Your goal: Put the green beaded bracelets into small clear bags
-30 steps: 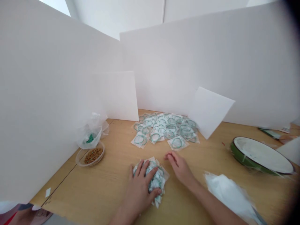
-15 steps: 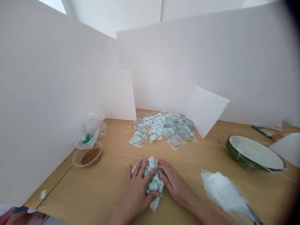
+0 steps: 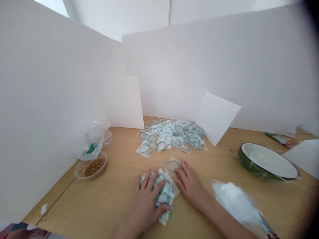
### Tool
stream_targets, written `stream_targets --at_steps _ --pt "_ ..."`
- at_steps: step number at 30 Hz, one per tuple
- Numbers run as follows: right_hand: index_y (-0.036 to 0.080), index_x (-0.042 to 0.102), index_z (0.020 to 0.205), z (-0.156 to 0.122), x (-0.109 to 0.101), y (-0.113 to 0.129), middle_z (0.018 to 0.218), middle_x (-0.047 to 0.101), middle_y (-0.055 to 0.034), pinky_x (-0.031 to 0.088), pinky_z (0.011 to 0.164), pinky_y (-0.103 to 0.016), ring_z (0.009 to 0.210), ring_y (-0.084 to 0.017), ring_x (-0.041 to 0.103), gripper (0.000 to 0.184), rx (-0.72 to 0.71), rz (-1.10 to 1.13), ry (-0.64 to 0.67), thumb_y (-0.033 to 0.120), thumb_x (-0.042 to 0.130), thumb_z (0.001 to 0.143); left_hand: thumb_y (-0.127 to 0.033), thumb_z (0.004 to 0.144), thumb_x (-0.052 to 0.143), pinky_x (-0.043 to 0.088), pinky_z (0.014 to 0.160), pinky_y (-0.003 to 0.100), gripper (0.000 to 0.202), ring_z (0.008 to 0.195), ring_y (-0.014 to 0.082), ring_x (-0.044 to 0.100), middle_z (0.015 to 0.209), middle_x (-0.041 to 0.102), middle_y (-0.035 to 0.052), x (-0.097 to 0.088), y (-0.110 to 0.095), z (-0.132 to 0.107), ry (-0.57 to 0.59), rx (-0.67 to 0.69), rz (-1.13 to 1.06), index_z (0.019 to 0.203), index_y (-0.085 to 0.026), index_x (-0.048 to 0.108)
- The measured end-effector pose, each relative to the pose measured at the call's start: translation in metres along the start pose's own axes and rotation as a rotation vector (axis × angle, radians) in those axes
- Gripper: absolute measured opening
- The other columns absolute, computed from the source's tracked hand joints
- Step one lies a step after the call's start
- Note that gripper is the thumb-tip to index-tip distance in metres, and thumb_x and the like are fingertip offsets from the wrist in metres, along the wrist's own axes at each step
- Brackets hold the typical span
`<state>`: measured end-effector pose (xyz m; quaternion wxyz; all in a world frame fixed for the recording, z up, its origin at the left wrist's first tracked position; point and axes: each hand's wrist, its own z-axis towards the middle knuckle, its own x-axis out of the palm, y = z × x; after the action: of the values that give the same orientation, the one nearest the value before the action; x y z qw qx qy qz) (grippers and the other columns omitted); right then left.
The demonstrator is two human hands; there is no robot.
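Note:
My left hand (image 3: 147, 199) lies with spread fingers on a bundled stack of clear packets (image 3: 163, 196), each holding a green-edged ring. A single flat packet with a green ring (image 3: 172, 166) lies just above that stack, and my right hand (image 3: 190, 187) rests open on the wood with its fingertips at the packet's lower edge. Farther back, a large spread pile of similar ring packets (image 3: 171, 136) covers the table. Neither hand touches the pile.
White foam boards (image 3: 214, 66) wall the wooden table (image 3: 117, 199) at the back and left. A plastic bag (image 3: 92, 142) and a clear tub of brown granules (image 3: 94, 168) stand at left. At right lie a green-rimmed white enamel tray (image 3: 267, 161) and a crumpled white plastic bag (image 3: 236, 204).
A single ring packet now lies apart, above the stack. My right hand has come off the stack and moved up and right. The view has shifted slightly.

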<state>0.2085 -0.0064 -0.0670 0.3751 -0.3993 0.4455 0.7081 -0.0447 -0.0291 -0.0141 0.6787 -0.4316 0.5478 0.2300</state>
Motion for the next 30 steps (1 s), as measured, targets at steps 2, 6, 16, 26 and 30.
stream_targets --at_steps 2,6,16,26,30 --pt "0.023 0.059 0.121 -0.012 -0.003 0.021 0.155 0.032 -0.0104 0.028 0.115 -0.049 0.145 -0.027 0.022 0.036 -0.029 0.143 0.087 0.044 0.041 0.098 -0.067 0.08 0.055 -0.003 0.113 0.068 0.07 0.148 0.0358 0.006 0.162 0.016 0.0003 -0.003 -0.001 0.001 -0.01 0.042 0.015 0.142 -0.038 0.041" --pt "0.021 0.052 0.126 -0.018 -0.015 0.048 0.144 0.047 -0.0128 0.035 0.112 -0.045 0.136 -0.024 0.04 0.036 0.021 0.44 0.146 0.04 0.035 0.1 -0.071 0.078 0.054 -0.002 0.118 0.061 0.079 0.148 0.0304 0.013 0.159 0.025 0.0013 -0.008 -0.002 0.001 0.027 0.102 -0.016 0.145 -0.033 0.036" --pt "0.019 0.06 0.115 0.088 -0.005 0.039 0.112 0.066 -0.0109 0.048 0.091 -0.035 0.104 -0.022 0.061 0.028 -0.09 0.082 -0.041 0.019 0.039 0.096 -0.076 0.073 0.055 0.003 0.116 0.063 0.08 0.145 0.0327 0.021 0.158 0.027 0.001 -0.009 -0.003 0.002 0.064 0.022 -0.107 0.143 -0.042 0.038" --pt "0.02 0.069 0.102 0.11 0.009 0.012 0.129 0.061 -0.01 0.035 0.105 -0.046 0.122 -0.027 0.05 0.027 -0.275 -0.166 -0.061 0.012 0.046 0.093 -0.077 0.072 0.055 0.001 0.116 0.062 0.082 0.145 0.0324 0.021 0.158 0.028 0.0019 -0.011 -0.002 -0.002 0.059 0.014 -0.137 0.143 -0.04 0.039" --pt "0.02 0.06 0.125 0.098 0.003 0.0 0.142 0.051 -0.0112 0.033 0.107 -0.047 0.13 -0.027 0.045 0.035 -0.236 -0.232 -0.089 0.014 0.046 0.093 -0.078 0.073 0.052 0.001 0.116 0.063 0.081 0.145 0.0327 0.021 0.158 0.027 0.0021 -0.009 -0.002 -0.001 0.068 0.012 -0.148 0.142 -0.04 0.039"
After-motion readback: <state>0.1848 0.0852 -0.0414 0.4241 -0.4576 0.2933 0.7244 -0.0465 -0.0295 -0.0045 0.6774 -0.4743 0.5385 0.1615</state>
